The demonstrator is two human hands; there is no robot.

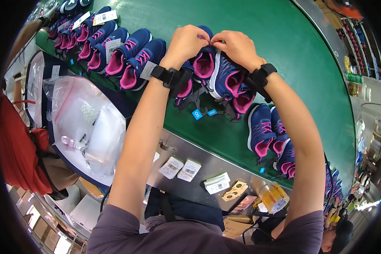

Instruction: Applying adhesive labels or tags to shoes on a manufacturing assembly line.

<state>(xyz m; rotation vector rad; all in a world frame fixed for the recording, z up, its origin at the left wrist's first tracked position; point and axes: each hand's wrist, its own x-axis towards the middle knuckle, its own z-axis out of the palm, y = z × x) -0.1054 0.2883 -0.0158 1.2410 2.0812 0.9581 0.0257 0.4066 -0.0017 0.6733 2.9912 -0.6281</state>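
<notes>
Both my hands meet over a cluster of navy sneakers with pink linings on the green bench. My left hand [187, 44] is closed in a pinch at the upper of one navy sneaker [203, 64]. Almost touching it, my right hand [237, 48] pinches too, above a tilted sneaker [224, 78] with its white sole edge showing. What lies between the fingertips is too small to make out. Black hangers with blue size tags [197, 114] stick out from the near side of these shoes. A dark band with a small device sits on each wrist.
More tagged sneakers [133, 46] line the green bench [266, 25] to the left; others [261, 129] stand at the right. Stacks of white tags [189, 170] and a yellowish tape roll [273, 197] lie on the metal ledge. A bin of clear plastic bags [89, 127] stands left, beside a red-clothed person.
</notes>
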